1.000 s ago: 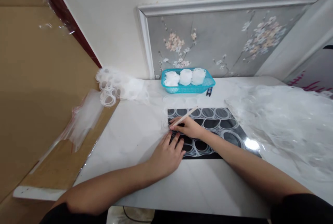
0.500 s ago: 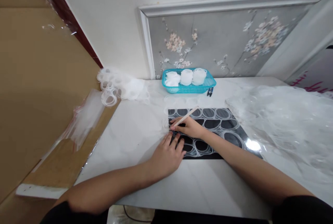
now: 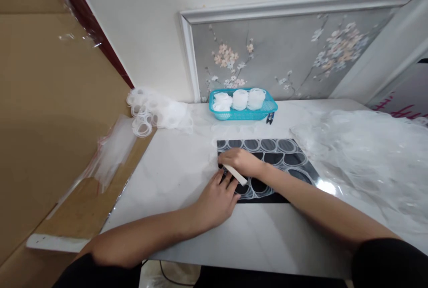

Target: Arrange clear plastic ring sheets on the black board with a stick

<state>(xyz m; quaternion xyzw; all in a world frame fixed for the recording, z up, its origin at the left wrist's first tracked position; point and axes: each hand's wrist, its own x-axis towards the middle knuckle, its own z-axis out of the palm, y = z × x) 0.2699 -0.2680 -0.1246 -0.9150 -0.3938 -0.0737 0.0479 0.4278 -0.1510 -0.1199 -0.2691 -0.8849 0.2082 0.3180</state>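
- Right hand [image 3: 242,163] is seen over the left end of the black mat [image 3: 267,170], fingers closed around a pale flat stick [image 3: 235,174]; the stick points near-right, its far end hidden under the hand.
- Left hand [image 3: 217,201] is laid flat on the desk [image 3: 174,176] at the mat's near-left corner, fingers apart and extended, tips touching the mat edge just beside the stick. Nothing is gripped.
- The mat is covered with clear ring-shaped film pieces [image 3: 274,150]; exact layering is hard to make out, and the near-left part is hidden by both hands.
- A teal basket [image 3: 242,112] is placed at the far edge by the wall, holding three white rolls [image 3: 240,99]; a small dark tool [image 3: 269,118] lies just right of it, too small to identify.
- A heap of clear rings [image 3: 150,112] is seen far left; a large translucent plastic pile [image 3: 368,163] on the right is cut off by the frame.
- A clear bag [image 3: 110,154] lies on cardboard at left; its contents cannot be told.
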